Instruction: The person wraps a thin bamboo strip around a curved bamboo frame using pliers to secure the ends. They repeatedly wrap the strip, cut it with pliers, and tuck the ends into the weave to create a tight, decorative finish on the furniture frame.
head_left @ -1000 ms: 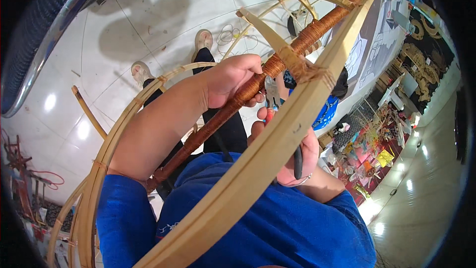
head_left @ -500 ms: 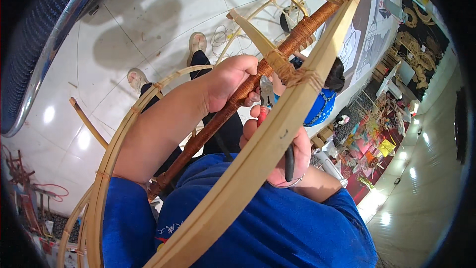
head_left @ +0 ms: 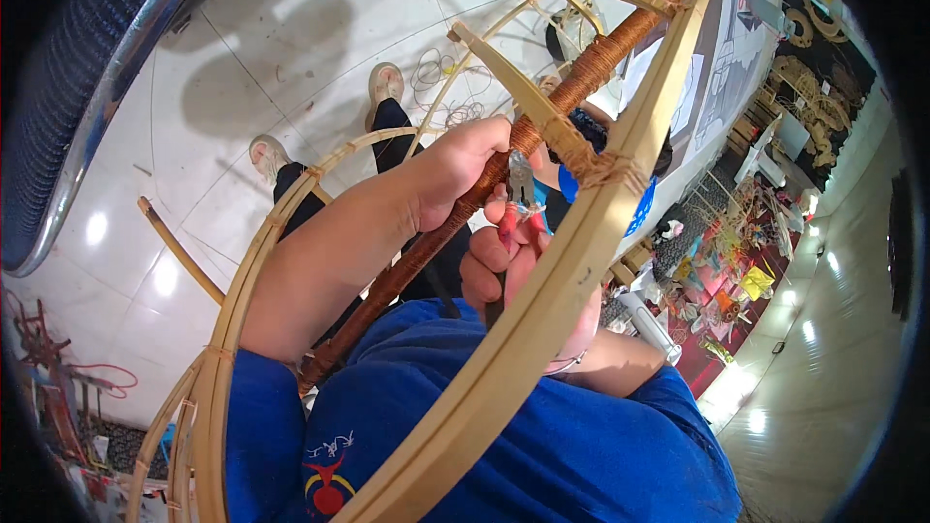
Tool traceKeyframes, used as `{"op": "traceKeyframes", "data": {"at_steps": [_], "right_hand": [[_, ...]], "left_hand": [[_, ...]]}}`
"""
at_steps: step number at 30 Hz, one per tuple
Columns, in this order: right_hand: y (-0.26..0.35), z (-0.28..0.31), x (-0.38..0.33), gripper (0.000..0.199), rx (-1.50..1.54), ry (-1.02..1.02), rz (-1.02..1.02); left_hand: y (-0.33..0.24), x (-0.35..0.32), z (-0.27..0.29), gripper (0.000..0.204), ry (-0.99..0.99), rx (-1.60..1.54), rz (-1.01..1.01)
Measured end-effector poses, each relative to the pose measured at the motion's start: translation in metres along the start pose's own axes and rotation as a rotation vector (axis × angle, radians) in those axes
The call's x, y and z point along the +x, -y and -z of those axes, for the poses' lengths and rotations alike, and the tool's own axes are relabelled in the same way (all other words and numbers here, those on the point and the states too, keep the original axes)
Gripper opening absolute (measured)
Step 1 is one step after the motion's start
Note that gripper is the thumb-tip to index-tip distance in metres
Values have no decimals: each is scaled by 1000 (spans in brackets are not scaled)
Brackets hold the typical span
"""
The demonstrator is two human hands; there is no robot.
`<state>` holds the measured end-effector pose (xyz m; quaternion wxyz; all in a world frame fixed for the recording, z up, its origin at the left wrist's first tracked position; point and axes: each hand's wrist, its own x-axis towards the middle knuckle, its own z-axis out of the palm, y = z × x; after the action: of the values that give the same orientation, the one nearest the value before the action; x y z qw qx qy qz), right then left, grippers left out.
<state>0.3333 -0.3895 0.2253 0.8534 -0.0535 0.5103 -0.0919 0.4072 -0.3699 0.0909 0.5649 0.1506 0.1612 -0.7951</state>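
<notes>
A long pole (head_left: pixel 412 257) wrapped in brown cord runs diagonally through a frame of pale split bamboo (head_left: pixel 475 363). My left hand (head_left: pixel 465 163) is closed round the pole, its thumb side just below a cord-bound bamboo joint (head_left: pixel 591 163). My right hand (head_left: pixel 523 276) grips pliers (head_left: pixel 509 221) with red handles; their metal jaws are up against the pole beside my left hand. Whether anything is between the jaws is too small to tell. The thick bamboo strip in front hides part of my right hand.
Curved bamboo ribs (head_left: pixel 215 368) surround my left arm. Another person in blue (head_left: pixel 639 208) is beyond the frame, partly hidden. Loose wire coils (head_left: pixel 441 73) lie on the white tiled floor. A dark chair (head_left: pixel 92 68) stands at upper left; craft materials (head_left: pixel 722 281) are heaped at right.
The pliers have moved up against the pole, and my right fingers have closed more tightly round their handles. The bamboo frame has shifted slightly right. The other person has moved.
</notes>
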Motion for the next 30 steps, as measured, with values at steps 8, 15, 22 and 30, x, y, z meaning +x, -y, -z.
{"op": "traceKeyframes", "data": {"at_steps": [8,15,22,30], "right_hand": [[1,5,7,39,-66,-3,37],[7,6,9,39,-165,-13,38],[21,10,8,40,-13,32,-96],[43,4,-2,42,-49,-44,-241]], "left_hand": [[-4,-6,-8,29,-21,-75,-17],[-2,-2,-7,30,-123,28,-17],[-1,4,3,32,-52,84,46],[-5,3,-7,33,74,39,-84]]}}
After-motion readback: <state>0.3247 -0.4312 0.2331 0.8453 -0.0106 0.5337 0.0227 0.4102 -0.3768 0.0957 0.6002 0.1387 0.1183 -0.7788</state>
